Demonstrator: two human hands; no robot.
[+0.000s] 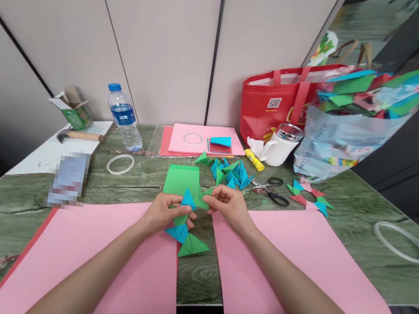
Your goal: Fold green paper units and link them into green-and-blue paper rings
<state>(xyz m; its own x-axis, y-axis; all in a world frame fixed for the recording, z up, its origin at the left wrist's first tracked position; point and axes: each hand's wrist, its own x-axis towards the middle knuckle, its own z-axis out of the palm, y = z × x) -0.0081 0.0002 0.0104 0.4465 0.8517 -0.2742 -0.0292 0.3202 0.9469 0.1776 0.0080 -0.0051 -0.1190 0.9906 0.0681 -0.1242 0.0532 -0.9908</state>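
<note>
A partly joined chain of folded blue and green paper pieces (181, 233) hangs from my left hand (167, 213), whose thumb and fingers pinch its upper part. My right hand (227, 207) is closed on the tip of a green folded paper piece (203, 198) that meets the chain's top blue piece. Behind my hands lie a green paper sheet (180, 178) and a pile of loose blue and green folded pieces (233, 172). Off to the right rests a finished-looking ring of folded pieces (310, 197) in red, pink, green and blue.
Pink sheets (100, 256) lie on the left, with more pink paper (305, 276) under my right arm. Scissors (271, 189), a glue stick (254, 160), a white mug (282, 146), a red bag (268, 103), a stuffed plastic bag (338, 139) and a water bottle (124, 118) stand or lie farther back.
</note>
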